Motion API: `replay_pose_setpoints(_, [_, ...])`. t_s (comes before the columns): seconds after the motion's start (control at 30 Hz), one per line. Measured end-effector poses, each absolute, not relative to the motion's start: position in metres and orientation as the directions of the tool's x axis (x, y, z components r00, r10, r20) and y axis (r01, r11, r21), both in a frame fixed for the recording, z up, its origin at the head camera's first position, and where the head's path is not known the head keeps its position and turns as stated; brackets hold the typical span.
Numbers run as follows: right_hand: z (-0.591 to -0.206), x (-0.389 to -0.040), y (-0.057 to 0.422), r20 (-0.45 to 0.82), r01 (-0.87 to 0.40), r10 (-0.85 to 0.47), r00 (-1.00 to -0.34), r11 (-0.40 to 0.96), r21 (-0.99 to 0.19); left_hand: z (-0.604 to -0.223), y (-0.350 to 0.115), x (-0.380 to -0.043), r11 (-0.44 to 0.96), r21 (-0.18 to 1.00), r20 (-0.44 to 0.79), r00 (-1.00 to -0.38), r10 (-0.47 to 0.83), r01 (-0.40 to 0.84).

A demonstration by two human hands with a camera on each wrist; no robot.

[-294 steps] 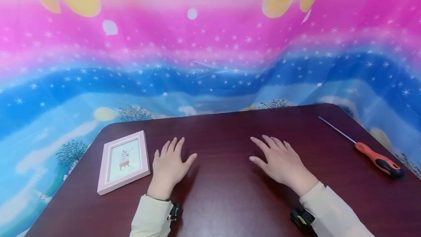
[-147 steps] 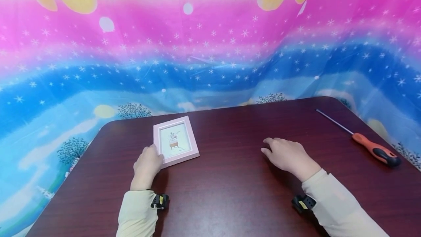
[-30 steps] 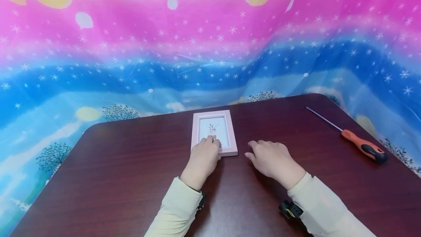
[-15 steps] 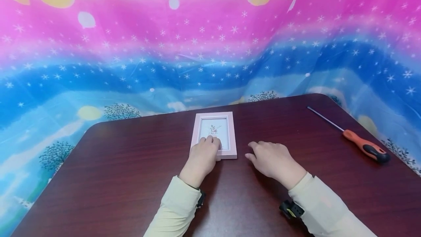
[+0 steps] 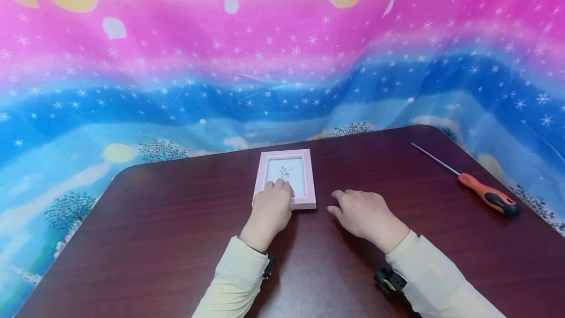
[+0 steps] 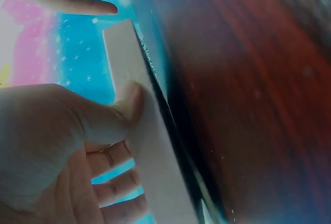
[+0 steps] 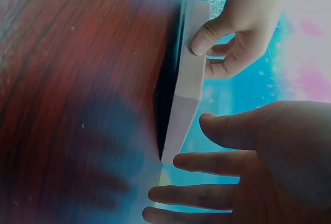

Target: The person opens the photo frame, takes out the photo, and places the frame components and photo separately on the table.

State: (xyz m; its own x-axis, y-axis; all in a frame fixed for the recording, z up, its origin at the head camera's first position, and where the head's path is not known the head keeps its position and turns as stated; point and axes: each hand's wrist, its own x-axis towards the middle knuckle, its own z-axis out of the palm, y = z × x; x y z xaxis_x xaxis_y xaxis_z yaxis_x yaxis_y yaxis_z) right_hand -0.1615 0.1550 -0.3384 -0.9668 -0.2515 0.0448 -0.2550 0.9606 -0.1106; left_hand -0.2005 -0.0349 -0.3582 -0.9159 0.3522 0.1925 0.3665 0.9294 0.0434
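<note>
A pink picture frame [image 5: 310, 180] with a small plant drawing lies face up at the middle of the table. My left hand [image 5: 268, 210] grips its near edge. In the left wrist view, the thumb presses the frame's side wall [image 6: 158, 157] while the fingers reach over the face. Part of the drawing is hidden under that hand. Just right of the frame, my right hand [image 5: 368, 217] hovers over the table with loosely bent fingers, holding nothing. The right wrist view has its spread fingers near the frame's corner [image 7: 187, 87], apparently apart from it.
A screwdriver [image 5: 485, 194] with an orange and black handle lies at the right of the dark red wooden table [image 5: 145, 229]. A colourful printed cloth [image 5: 273, 63] hangs behind the table's far edge.
Since the oldest frame, the picture frame has travelled from the table's left side to the middle, gripped by my left hand. Over the last second, it has barely shifted. My right hand's fingers have relaxed.
</note>
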Motion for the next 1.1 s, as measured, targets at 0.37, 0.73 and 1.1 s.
replay_pose_setpoints(0.37, [-0.337, -0.161, 0.156, 0.051, -0.265, -0.261, -0.964, 0.957, -0.118, -0.351, -0.036, -0.201, 0.951, 0.074, 0.273, -0.924, 0.269, 0.299])
replay_pose_setpoints(0.73, [-0.336, -0.159, 0.157, 0.055, -0.274, -0.269, -0.961, 0.953, -0.128, -0.348, -0.036, -0.202, 0.943, 0.195, 0.326, -0.925, 0.196, 0.269])
replay_pose_setpoints(1.1, [-0.335, -0.159, 0.156, 0.047, -0.275, -0.271, -0.961, 0.953, -0.124, -0.345, -0.039, -0.208, 0.831, 0.509, 0.412, -0.911, -0.006, 0.225])
